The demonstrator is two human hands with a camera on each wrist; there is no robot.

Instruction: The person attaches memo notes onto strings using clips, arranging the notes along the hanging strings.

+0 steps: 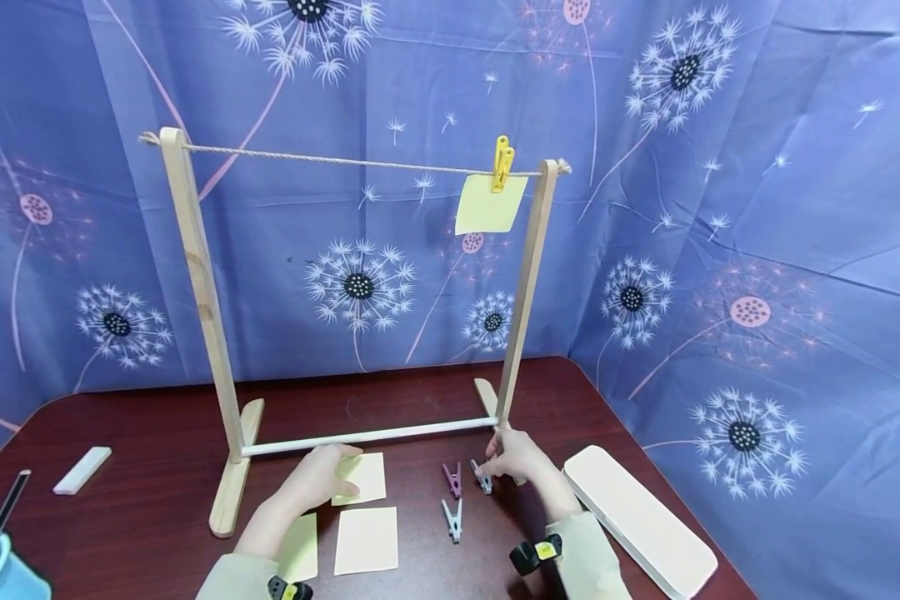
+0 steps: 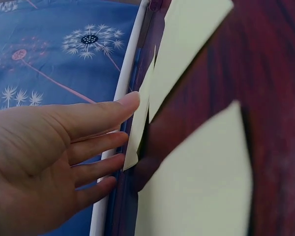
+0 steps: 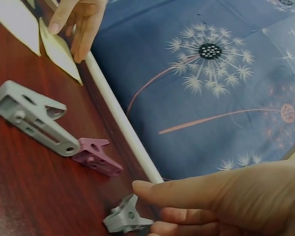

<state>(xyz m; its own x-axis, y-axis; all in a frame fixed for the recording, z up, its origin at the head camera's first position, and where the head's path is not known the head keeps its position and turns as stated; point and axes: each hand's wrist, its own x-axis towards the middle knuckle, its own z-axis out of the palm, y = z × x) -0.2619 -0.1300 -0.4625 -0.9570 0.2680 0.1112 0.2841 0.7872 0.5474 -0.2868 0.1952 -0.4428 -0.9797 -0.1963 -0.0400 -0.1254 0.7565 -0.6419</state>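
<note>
My left hand [image 1: 318, 477] reaches over the left part of a pale yellow paper square [image 1: 369, 477]. Its thumb overlaps the sheet, and the loosely extended fingers [image 2: 101, 145] lie at the sheet's edge in the left wrist view. Two more squares lie nearer me: one paper square [image 1: 367, 540] in front and another sheet [image 1: 300, 546] partly under the left forearm. My right hand [image 1: 521, 458] pinches a grey clothespin [image 3: 125, 216] by its handles, thumb on one side and fingers on the other. Beside it lie a purple clothespin [image 1: 452, 480] and a second grey clothespin [image 1: 453, 521].
A wooden stand [image 1: 204, 292] with a rope [image 1: 330, 158] rises behind the hands. On the rope, a yellow clothespin [image 1: 502, 167] holds a yellow sheet [image 1: 487, 207]. A white case [image 1: 637, 521] lies right, a white block [image 1: 82, 471] and blue cup [image 1: 15, 571] left.
</note>
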